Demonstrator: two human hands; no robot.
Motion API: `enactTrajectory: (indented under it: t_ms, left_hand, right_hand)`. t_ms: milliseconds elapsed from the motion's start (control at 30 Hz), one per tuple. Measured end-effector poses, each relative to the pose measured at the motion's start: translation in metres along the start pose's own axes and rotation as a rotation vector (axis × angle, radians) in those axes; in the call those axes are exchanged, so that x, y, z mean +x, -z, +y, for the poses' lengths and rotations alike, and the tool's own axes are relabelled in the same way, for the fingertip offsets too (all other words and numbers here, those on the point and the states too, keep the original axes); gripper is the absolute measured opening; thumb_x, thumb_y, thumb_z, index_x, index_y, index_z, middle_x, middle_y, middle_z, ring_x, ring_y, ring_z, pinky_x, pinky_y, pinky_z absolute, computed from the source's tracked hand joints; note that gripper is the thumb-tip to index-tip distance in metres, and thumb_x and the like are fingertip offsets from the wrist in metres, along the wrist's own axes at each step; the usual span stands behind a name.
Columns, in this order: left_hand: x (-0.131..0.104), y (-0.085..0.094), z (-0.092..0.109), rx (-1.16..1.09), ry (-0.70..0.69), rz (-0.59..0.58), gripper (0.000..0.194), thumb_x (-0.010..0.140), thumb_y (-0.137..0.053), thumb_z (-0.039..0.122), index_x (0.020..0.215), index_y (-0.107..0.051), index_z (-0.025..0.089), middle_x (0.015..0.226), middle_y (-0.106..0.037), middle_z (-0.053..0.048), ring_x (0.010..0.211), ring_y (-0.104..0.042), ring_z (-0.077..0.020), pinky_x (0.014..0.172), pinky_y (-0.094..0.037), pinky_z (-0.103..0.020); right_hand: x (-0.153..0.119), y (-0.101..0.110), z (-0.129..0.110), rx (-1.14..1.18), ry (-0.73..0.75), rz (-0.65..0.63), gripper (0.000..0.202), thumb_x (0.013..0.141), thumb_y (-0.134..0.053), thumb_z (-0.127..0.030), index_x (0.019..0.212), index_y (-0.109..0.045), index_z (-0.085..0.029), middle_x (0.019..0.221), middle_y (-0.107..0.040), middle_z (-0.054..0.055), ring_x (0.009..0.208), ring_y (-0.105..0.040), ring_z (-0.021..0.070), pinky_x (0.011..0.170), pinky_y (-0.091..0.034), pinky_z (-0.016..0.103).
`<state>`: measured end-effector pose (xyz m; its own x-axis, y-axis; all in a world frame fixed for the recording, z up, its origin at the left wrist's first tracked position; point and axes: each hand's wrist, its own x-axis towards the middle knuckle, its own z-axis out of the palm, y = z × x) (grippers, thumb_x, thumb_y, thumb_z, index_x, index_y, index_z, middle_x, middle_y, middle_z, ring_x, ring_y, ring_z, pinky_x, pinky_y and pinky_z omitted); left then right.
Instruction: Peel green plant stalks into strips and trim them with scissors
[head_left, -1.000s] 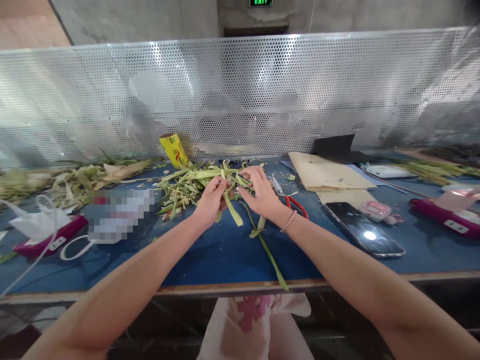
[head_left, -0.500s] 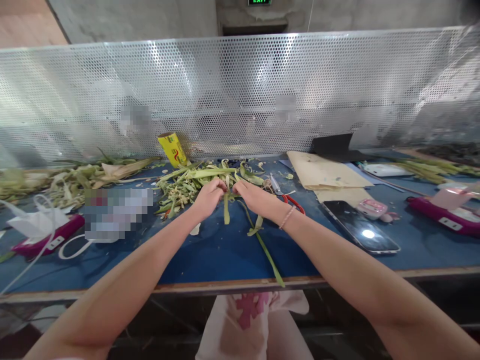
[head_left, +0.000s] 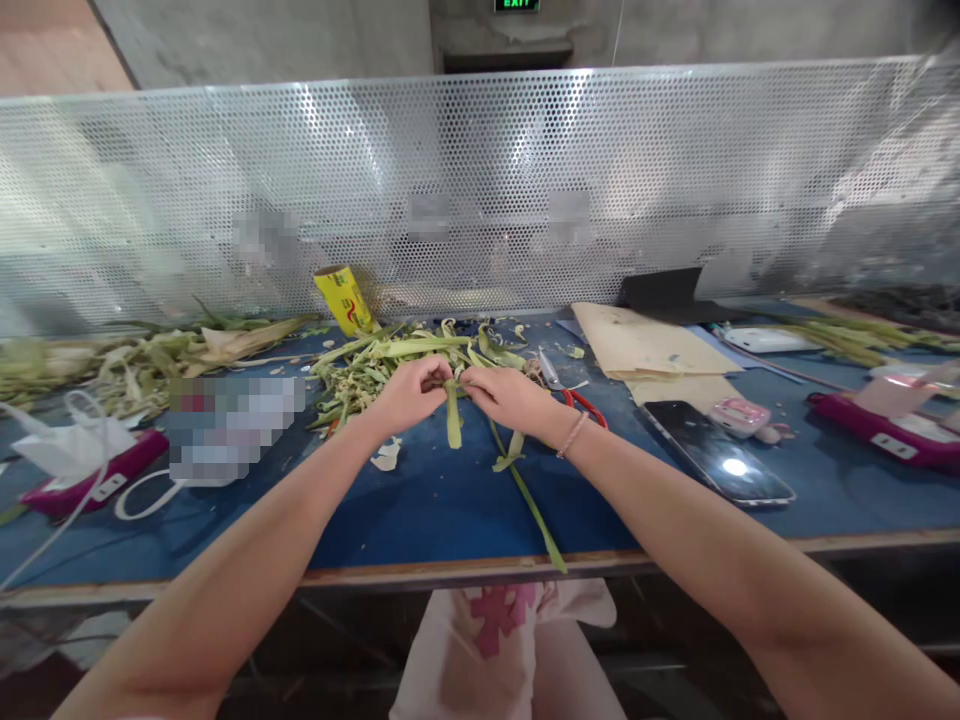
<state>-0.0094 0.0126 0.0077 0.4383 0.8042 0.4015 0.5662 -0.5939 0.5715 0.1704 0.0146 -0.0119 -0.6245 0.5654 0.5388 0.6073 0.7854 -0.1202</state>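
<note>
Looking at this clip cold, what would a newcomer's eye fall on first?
Probably the left hand and right hand, close together mid-table by a dangling pale green strip. Next, the bright yellow cylinder, tilted behind the heap of green plant pieces. The red handles beside the right wrist also stand out against the blue tabletop.

Your left hand and right hand hide the upper part of the pale green strip, and how your right fingertips meet it is too small to tell. Your right wrist covers part of the red-handled scissors, while pixelation masks the object to your left. The top edge crops the exit sign, and shapes behind the perforated screen blur beyond naming.
</note>
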Motion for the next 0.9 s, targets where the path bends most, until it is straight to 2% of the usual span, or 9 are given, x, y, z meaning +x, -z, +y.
enactTrajectory:
  t_ms: [267, 433, 600, 733, 900]
  left_hand:
    - [0.001, 0.006, 0.000, 0.056, -0.043, 0.073, 0.009, 0.065, -0.049, 0.015, 0.072, -0.043, 0.017, 0.058, -0.041, 0.005, 0.051, -0.038, -0.0053, 0.049, -0.032, -0.019]
    - [0.000, 0.006, 0.003, 0.098, -0.115, 0.051, 0.002, 0.069, -0.046, 0.015, 0.068, -0.045, 0.016, 0.058, -0.041, 0.004, 0.049, -0.035, -0.0045, 0.048, -0.031, -0.018]
    - [-0.001, 0.000, 0.004, 0.099, -0.128, 0.025, 0.002, 0.073, -0.045, 0.018, 0.073, -0.047, 0.016, 0.057, -0.041, 0.004, 0.048, -0.034, -0.0051, 0.046, -0.029, -0.018]
    - [-0.002, -0.003, 0.002, 0.085, -0.096, 0.027, 0.005, 0.075, -0.044, 0.020, 0.072, -0.046, 0.016, 0.055, -0.040, 0.004, 0.048, -0.036, -0.0060, 0.046, -0.030, -0.019]
    - [-0.001, -0.002, 0.001, 0.042, -0.080, 0.024, 0.007, 0.072, -0.048, 0.021, 0.067, -0.048, 0.016, 0.054, -0.042, 0.004, 0.047, -0.036, -0.0051, 0.044, -0.030, -0.018]
  right_hand:
    - [-0.001, 0.008, 0.009, 0.203, -0.059, 0.026, 0.020, 0.083, -0.038, -0.022, 0.089, -0.057, -0.017, 0.076, -0.061, 0.001, 0.066, -0.053, 0.0102, 0.062, -0.035, 0.020]
    - [-0.002, 0.011, 0.012, 0.258, -0.083, 0.015, 0.019, 0.083, -0.038, -0.023, 0.088, -0.056, -0.018, 0.072, -0.059, 0.000, 0.058, -0.048, 0.0083, 0.058, -0.034, 0.019]
    - [0.000, 0.008, 0.008, 0.060, 0.075, 0.008, 0.012, 0.080, -0.041, -0.016, 0.077, -0.053, -0.016, 0.070, -0.055, 0.002, 0.067, -0.047, 0.0122, 0.066, -0.033, 0.024]
    - [-0.001, 0.000, 0.002, -0.047, 0.019, 0.026, 0.014, 0.084, -0.034, -0.014, 0.082, -0.048, -0.013, 0.072, -0.052, 0.005, 0.065, -0.045, 0.0134, 0.060, -0.031, 0.025]
    - [-0.003, 0.001, -0.004, -0.054, -0.015, -0.031, 0.016, 0.085, -0.031, -0.015, 0.085, -0.048, -0.013, 0.070, -0.051, 0.004, 0.061, -0.043, 0.0126, 0.057, -0.028, 0.025]
